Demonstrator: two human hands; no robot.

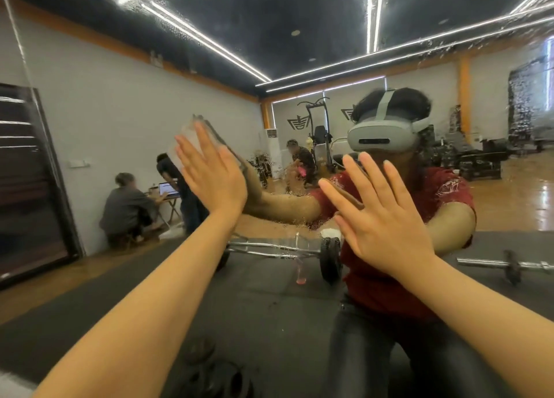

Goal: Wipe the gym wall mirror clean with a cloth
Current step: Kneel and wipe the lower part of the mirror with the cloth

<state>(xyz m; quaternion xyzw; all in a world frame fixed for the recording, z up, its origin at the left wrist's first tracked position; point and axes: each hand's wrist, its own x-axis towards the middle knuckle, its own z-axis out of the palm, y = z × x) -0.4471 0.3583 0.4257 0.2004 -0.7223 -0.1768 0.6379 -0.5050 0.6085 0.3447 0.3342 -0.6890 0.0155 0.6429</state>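
The droplet-speckled mirror [299, 68] fills the view, its left edge a thin seam near the frame's side with wide wet glass open above both arms, the left hand [209, 176] pressing a pale cloth [192, 131] flat with straight fingers, the right hand [386, 218] splayed flat beside it, well apart.

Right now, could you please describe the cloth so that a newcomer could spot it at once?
Start at the big wall mirror, beaded with water droplets. On its left half, the left hand presses flat, fingers straight. The cloth is the pale, greyish patch under those fingers, peeking above the fingertips; the right hand has nothing under it.
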